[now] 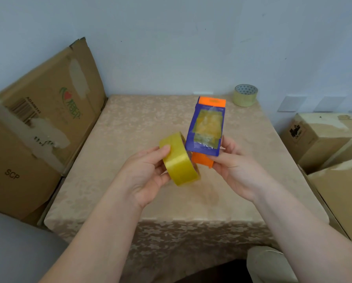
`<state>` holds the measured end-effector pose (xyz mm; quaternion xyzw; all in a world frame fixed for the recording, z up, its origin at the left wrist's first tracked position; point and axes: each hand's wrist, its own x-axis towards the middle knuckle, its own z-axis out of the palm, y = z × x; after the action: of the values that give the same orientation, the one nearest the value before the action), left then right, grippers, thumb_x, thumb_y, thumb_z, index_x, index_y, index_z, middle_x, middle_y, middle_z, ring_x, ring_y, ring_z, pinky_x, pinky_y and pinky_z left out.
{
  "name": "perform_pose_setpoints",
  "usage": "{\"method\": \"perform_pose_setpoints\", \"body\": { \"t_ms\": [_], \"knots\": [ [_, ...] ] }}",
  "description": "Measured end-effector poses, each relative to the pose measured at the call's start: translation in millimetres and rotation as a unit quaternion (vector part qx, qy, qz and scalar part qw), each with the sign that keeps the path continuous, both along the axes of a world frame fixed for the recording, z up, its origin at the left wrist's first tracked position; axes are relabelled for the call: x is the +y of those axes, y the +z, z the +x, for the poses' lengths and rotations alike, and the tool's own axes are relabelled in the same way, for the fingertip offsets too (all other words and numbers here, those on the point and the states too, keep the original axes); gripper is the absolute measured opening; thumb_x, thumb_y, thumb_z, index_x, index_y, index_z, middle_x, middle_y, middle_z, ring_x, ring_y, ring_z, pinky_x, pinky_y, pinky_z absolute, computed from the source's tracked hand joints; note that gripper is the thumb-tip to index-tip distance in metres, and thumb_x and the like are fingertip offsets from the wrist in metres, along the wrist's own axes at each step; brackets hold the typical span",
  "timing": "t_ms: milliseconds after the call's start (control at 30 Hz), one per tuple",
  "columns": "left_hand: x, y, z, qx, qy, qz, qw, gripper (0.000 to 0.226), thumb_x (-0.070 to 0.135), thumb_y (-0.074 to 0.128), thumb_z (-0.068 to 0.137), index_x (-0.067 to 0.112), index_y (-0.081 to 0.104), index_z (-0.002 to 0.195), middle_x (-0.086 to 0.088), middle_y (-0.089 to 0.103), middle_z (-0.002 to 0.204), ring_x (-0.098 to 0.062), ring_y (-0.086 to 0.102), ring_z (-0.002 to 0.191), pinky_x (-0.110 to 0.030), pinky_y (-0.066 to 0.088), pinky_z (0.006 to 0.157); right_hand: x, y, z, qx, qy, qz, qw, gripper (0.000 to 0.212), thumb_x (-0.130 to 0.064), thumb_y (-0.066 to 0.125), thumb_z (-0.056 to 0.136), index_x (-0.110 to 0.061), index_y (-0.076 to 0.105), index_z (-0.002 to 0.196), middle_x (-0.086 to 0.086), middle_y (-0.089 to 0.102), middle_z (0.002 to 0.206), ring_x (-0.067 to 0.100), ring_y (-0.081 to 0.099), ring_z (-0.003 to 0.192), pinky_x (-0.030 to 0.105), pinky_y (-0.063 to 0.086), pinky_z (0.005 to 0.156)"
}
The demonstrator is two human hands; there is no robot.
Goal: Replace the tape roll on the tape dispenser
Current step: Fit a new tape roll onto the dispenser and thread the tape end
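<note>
My left hand (145, 174) grips a yellow tape roll (179, 160) by its outer band, held on edge above the table's middle. Just to its right, my right hand (234, 170) holds the blue and orange tape dispenser (206, 127) by its near end, with the orange top pointing away from me. Crumpled yellowish tape sticks to the dispenser's blue face. The roll's rim nearly touches the dispenser's left side. A second, paler tape roll (245, 95) stands at the table's far right corner.
The table (130, 127) wears a beige patterned cloth. A big taped cardboard box (38, 123) leans against its left edge. More cardboard boxes (326, 139) are stacked on the right. A pale wall stands behind.
</note>
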<state>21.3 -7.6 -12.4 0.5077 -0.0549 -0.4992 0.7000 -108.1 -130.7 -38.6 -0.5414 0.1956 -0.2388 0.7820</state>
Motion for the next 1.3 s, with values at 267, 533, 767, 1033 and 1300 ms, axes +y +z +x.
{"method": "perform_pose_setpoints", "body": {
  "t_ms": [267,533,767,1033,1300],
  "knots": [
    [2,3,5,0.063,-0.005,-0.016,0.998,0.026,0.009,0.050,0.089,0.001,0.059,0.111,-0.017,0.066,0.103,-0.024,0.064,0.090,-0.035,0.058,0.063,2,6,-3,-0.032,0.038,-0.031,0.998,0.044,-0.022,0.083,0.055,-0.027,0.072,0.097,-0.006,0.075,0.094,0.007,0.068,0.085,0.022,0.055,0.078],
    [6,5,9,0.138,0.009,-0.009,0.990,0.021,0.012,0.050,0.089,0.001,0.061,0.104,-0.014,0.070,0.087,-0.023,0.068,0.081,-0.038,0.059,0.059,15,9,1,0.031,0.062,-0.091,0.993,0.033,-0.014,0.058,0.075,-0.026,0.062,0.105,-0.012,0.071,0.094,0.000,0.061,0.081,0.015,0.045,0.071],
    [6,2,11,0.251,-0.003,0.013,0.968,0.042,0.010,0.054,0.086,-0.002,0.052,0.126,-0.018,0.056,0.130,-0.031,0.059,0.112,-0.048,0.055,0.062,16,9,3,0.035,0.034,-0.065,0.997,0.030,-0.021,0.053,0.078,-0.030,0.068,0.102,-0.008,0.072,0.106,0.012,0.063,0.100,0.033,0.046,0.092],
    [3,2,11,0.281,0.029,-0.016,0.959,0.032,0.010,0.045,0.093,-0.017,0.053,0.108,-0.033,0.055,0.112,-0.040,0.060,0.090,-0.047,0.051,0.067,23,11,2,0.041,0.078,-0.100,0.991,0.044,-0.028,0.057,0.082,-0.024,0.057,0.126,-0.006,0.068,0.119,0.011,0.063,0.110,0.028,0.050,0.090],
    [12,10,7,-0.045,-0.139,0.130,0.981,0.047,0.069,0.058,0.056,0.025,0.062,0.074,0.006,0.042,0.060,-0.008,0.035,0.054,-0.019,0.034,0.046,14,14,2,-0.079,0.034,0.016,0.996,0.064,-0.037,0.079,0.062,-0.016,0.062,0.120,0.000,0.070,0.112,0.015,0.063,0.106,0.030,0.050,0.092]
  ]
}}
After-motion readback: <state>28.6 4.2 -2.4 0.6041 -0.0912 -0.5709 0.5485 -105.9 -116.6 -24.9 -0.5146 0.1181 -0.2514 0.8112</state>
